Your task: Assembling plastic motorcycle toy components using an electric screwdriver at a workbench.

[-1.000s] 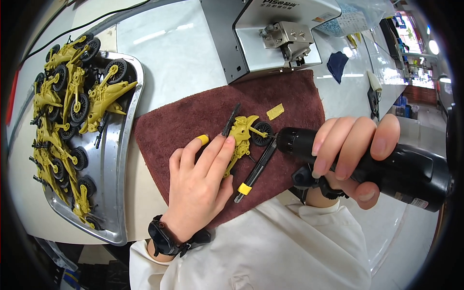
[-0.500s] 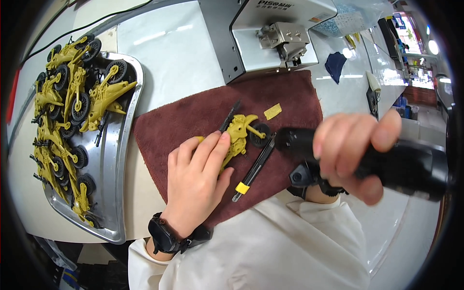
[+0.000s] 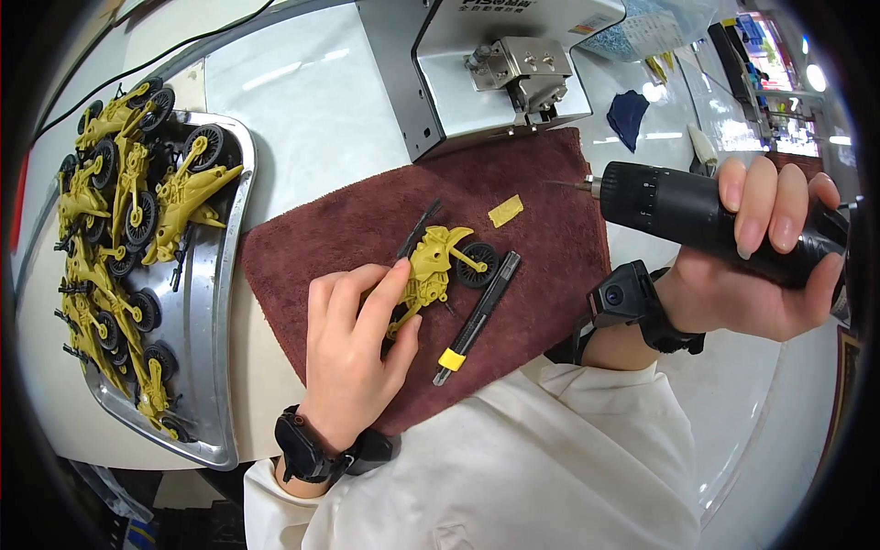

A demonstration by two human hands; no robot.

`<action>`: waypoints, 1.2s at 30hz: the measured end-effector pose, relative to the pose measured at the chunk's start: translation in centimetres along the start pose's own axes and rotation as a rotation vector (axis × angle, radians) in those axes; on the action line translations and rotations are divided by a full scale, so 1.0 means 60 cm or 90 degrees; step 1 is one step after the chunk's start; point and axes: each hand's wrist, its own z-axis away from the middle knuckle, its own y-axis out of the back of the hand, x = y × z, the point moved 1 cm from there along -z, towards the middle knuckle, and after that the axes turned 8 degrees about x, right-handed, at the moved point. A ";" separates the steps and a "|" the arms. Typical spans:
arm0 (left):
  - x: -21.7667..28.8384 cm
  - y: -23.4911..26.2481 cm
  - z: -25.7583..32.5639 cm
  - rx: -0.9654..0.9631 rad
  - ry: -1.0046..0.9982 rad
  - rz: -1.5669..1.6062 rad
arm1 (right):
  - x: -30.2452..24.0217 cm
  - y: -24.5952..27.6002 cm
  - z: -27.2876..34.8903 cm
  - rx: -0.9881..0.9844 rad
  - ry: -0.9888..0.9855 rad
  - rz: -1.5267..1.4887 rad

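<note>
On the brown cloth (image 3: 541, 302) lies a yellow toy motorcycle (image 3: 426, 275) with a black spoked wheel. My left hand (image 3: 357, 344) grips its rear end, fingers on top and thumb along the near side, hiding that end. A dark slim part (image 3: 420, 229) sticks out beside the body. My right hand (image 3: 779, 220) is wrapped around a black electric screwdriver (image 3: 678, 202), raised over the right side. Its thin bit points left, apart from the motorcycle. Between the two, a black slim tool (image 3: 477, 316) with a yellow band rests on the cloth, near a small flat yellow piece (image 3: 505, 211).
At left, a metal tray (image 3: 215, 367) holds several similar yellow toy motorcycles (image 3: 188, 206). A grey machine (image 3: 495, 82) with a metal block stands behind the cloth. Farther right lie a dark blue scrap (image 3: 630, 119) and a clear plastic bag (image 3: 642, 32).
My right hand has swung the screwdriver up and to the right, away from the cloth. My left hand stays at the motorcycle, its fingers shifted slightly toward the rear. The whole view has shifted a little.
</note>
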 end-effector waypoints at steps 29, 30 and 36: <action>0.005 0.015 0.004 -0.045 0.015 -0.072 | 0.034 -0.044 -0.048 -0.012 -0.006 0.029; 0.005 0.018 0.004 -0.045 0.014 -0.073 | 0.029 -0.042 -0.043 -0.045 0.004 -0.022; 0.006 0.028 -0.001 0.081 -0.038 0.021 | 0.004 -0.042 -0.001 -0.053 -0.092 -0.152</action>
